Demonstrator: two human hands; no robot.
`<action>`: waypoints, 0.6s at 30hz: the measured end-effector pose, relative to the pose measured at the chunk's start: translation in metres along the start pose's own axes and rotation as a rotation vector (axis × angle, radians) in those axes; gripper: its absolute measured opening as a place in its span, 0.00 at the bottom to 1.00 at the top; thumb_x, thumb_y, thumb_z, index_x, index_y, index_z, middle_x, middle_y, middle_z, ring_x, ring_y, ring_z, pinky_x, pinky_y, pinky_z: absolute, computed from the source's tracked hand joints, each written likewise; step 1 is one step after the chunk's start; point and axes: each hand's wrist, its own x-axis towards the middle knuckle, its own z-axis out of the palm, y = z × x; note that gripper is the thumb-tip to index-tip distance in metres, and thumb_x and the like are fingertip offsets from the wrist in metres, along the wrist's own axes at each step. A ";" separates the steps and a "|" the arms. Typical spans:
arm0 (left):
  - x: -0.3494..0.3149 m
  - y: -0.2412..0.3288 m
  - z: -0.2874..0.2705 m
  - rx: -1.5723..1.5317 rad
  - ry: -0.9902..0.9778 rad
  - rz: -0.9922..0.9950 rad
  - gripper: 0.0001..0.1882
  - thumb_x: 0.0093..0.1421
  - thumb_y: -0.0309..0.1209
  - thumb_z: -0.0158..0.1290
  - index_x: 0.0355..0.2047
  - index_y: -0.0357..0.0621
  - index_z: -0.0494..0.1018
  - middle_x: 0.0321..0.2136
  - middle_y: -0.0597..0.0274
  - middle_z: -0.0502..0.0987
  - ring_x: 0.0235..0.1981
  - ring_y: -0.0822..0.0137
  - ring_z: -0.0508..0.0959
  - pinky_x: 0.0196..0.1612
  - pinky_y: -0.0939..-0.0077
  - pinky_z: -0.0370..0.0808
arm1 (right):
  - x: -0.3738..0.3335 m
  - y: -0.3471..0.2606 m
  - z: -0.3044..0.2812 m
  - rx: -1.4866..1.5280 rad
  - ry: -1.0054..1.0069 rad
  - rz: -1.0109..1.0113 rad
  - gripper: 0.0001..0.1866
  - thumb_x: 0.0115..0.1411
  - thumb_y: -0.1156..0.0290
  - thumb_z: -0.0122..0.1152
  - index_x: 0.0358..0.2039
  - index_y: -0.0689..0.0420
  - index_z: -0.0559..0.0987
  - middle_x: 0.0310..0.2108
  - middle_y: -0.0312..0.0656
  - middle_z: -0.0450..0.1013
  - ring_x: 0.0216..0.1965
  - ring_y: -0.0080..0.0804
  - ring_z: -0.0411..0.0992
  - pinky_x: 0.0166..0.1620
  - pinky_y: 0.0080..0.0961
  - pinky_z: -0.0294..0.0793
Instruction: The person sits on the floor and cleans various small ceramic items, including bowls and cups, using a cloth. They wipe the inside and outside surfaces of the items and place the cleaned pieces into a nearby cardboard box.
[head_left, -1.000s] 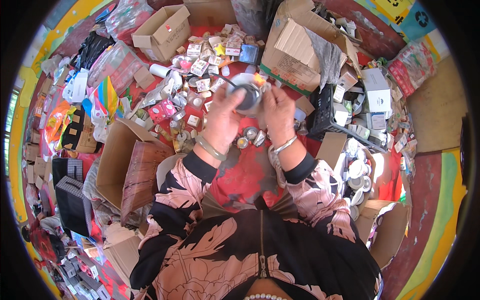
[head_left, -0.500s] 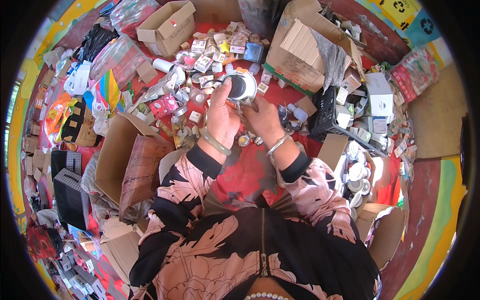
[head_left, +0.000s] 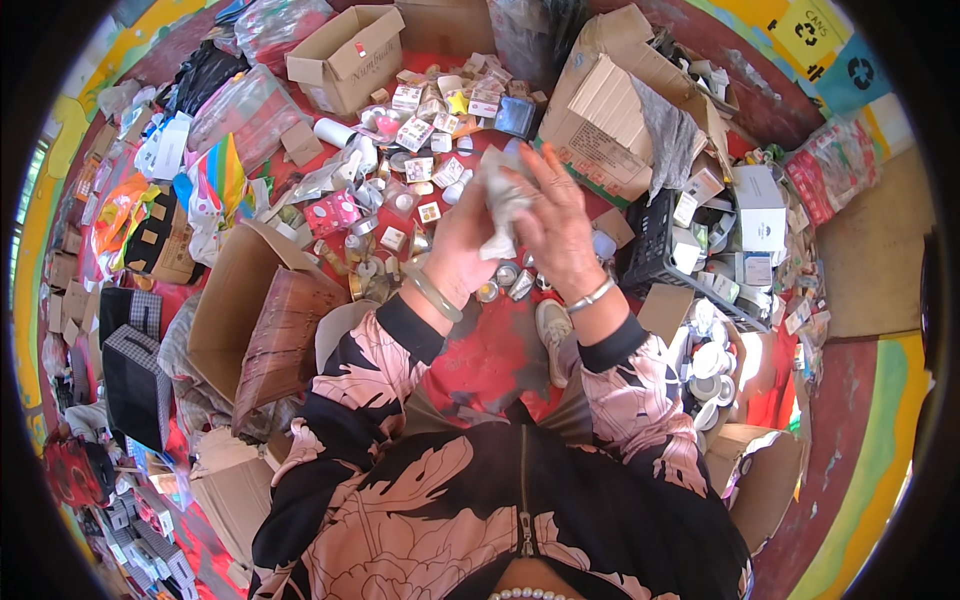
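L hand (head_left: 458, 242) is against a crumpled grey-white cloth (head_left: 500, 205), fingers mostly hidden behind it, so can't tell how far its grip is closed. R hand (head_left: 560, 225) has a loose, part-open grip, fingers spread, thumb side touching the cloth, which is btwn both hands over the red floor (head_left: 480, 360), nr small boxes (head_left: 415, 133).

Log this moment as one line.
Left hand: against pale crumpled piece, grip unclear | Right hand: at same piece, fingers extended | Nearby: black crate, white shoe

Wall panels (head_left: 808, 42) show recycling arrows (head_left: 861, 72), carton lettering (head_left: 373, 68) unclear.
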 end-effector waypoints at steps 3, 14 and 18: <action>-0.011 0.005 0.017 0.051 0.054 -0.035 0.16 0.63 0.32 0.40 0.51 0.44 0.60 0.43 0.58 0.69 0.42 0.65 0.74 0.43 0.70 0.74 | -0.001 0.003 0.009 0.249 0.033 0.156 0.23 0.46 0.74 0.63 0.46 0.53 0.75 0.52 0.48 0.64 0.56 0.46 0.61 0.57 0.38 0.58; -0.007 -0.015 0.006 0.204 0.091 -0.038 0.15 0.63 0.27 0.42 0.50 0.43 0.62 0.42 0.61 0.71 0.40 0.70 0.74 0.42 0.76 0.73 | -0.003 0.006 0.001 0.055 0.347 0.242 0.11 0.53 0.77 0.59 0.39 0.55 0.78 0.36 0.42 0.76 0.36 0.33 0.74 0.41 0.23 0.73; -0.009 -0.006 0.016 0.187 0.169 -0.064 0.14 0.63 0.26 0.39 0.49 0.43 0.63 0.41 0.58 0.71 0.42 0.65 0.74 0.44 0.64 0.75 | 0.003 0.036 -0.026 0.782 0.841 0.594 0.07 0.57 0.76 0.56 0.37 0.57 0.76 0.33 0.35 0.74 0.32 0.20 0.70 0.35 0.17 0.70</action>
